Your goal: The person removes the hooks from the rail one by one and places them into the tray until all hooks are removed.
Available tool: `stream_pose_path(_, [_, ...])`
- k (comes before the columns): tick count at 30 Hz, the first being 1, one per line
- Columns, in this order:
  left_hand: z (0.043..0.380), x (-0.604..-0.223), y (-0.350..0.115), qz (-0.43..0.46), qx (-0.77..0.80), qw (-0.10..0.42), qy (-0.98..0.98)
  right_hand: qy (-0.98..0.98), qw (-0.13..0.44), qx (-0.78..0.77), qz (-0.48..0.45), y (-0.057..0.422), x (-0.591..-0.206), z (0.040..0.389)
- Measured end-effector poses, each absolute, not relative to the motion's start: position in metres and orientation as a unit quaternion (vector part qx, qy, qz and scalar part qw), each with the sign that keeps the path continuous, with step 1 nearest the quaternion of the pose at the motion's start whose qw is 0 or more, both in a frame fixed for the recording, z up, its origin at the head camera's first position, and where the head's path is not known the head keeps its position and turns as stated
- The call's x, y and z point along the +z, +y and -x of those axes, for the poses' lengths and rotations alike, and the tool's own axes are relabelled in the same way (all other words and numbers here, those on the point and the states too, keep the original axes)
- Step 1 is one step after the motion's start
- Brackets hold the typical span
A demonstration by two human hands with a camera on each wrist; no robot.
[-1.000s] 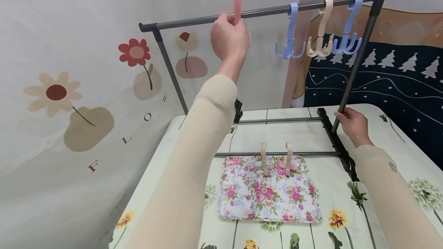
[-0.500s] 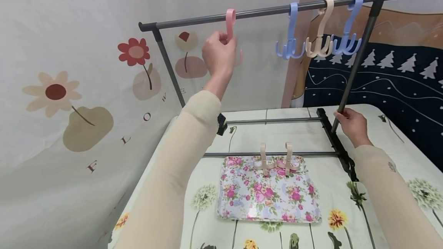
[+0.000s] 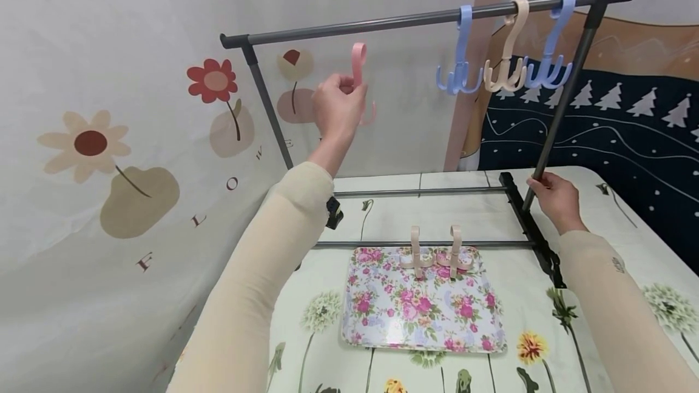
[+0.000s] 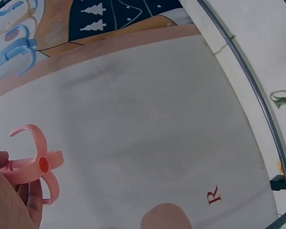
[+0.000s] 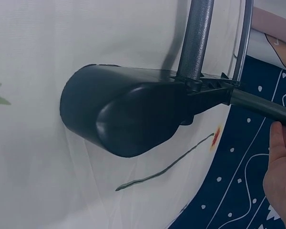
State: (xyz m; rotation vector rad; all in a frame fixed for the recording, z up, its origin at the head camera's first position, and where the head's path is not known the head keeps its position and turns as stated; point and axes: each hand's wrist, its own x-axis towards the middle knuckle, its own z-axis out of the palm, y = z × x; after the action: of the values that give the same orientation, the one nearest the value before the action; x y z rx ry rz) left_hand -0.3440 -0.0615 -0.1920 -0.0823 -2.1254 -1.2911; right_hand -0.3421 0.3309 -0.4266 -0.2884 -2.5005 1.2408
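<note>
My left hand point(image 3: 334, 108) pinches a pink multi-prong hook point(image 3: 358, 64) by its stem, its curved top pointing up. The hook's top sits below the upper bar point(image 3: 382, 23) of a dark metal rack, apart from it. In the left wrist view the prongs of the pink hook point(image 4: 25, 177) spread out beyond the fingers. My right hand point(image 3: 558, 201) grips the rack's right post point(image 3: 563, 99) low down, just above its black foot point(image 3: 532, 229). Toward the bar's right end hang a blue hook point(image 3: 462, 47), a beige hook point(image 3: 509, 53) and another blue hook point(image 3: 550, 47).
Two beige hooks point(image 3: 416, 251) hang on the rack's front lower bar point(image 3: 377, 244), overlapping a floral tray point(image 3: 382, 326) that lies on the flower-print tablecloth point(image 3: 322, 344). A rear lower bar point(image 3: 393, 192) runs behind. A pale printed curtain point(image 3: 164, 11) stands close on the left.
My left hand has moved down and slightly left with the pink hook, taking the hook's top from above the upper bar to below it. My right hand stays on the post.
</note>
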Motion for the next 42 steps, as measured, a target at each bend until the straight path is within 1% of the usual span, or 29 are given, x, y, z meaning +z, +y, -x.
stream_pose_path(5, [0.344, -0.202, -0.069, 0.026, -0.484, 0.315, -0.816, -0.879, 0.171, 0.434, 0.098, 0.331, -0.427, 0.342])
stream_pose_path(15, [0.346, -0.225, -0.087, 0.059, -0.457, 0.320, -0.827, -0.876, 0.169, 0.439, 0.102, 0.330, -0.428, 0.344])
stream_pose_path(25, [0.346, -0.249, -0.105, 0.054, -0.405, 0.272, -0.871, -0.877, 0.172, 0.436, 0.101, 0.331, -0.428, 0.344])
stream_pose_path(31, [0.347, -0.263, -0.115, 0.057, -0.389, 0.257, -0.883, -0.882, 0.173, 0.428, 0.095, 0.332, -0.428, 0.343])
stream_pose_path(35, [0.345, -0.279, -0.122, 0.074, -0.429, 0.221, -0.873, -0.881, 0.173, 0.429, 0.095, 0.332, -0.427, 0.342])
stream_pose_path(42, [0.338, -0.312, -0.130, 0.091, -0.503, 0.123, -0.851, -0.880, 0.177, 0.431, 0.097, 0.330, -0.428, 0.341])
